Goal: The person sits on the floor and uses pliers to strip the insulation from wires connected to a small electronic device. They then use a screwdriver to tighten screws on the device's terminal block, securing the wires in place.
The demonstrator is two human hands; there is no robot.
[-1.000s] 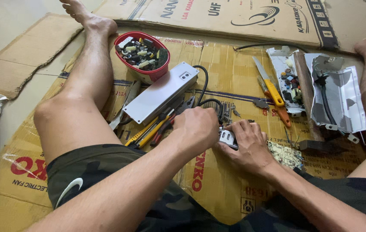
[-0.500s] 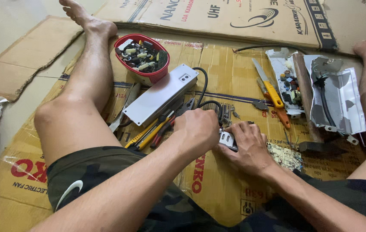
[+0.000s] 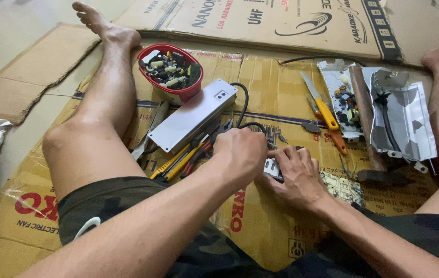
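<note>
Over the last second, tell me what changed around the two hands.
Almost nothing moved. The left hand and right hand stay pressed together over the small grey part. The red bowl, grey metal case and yellow-handled cutter lie as before.

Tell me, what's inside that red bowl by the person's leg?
The red bowl is heaped with small electronic parts, mostly black, white and yellowish. Only the top layer shows; whatever lies beneath it and the bowl's bottom are covered.

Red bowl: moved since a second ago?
No. The red bowl sits in the same spot against the silver metal box and the person's shin; both hands work below it, untouched.
</note>
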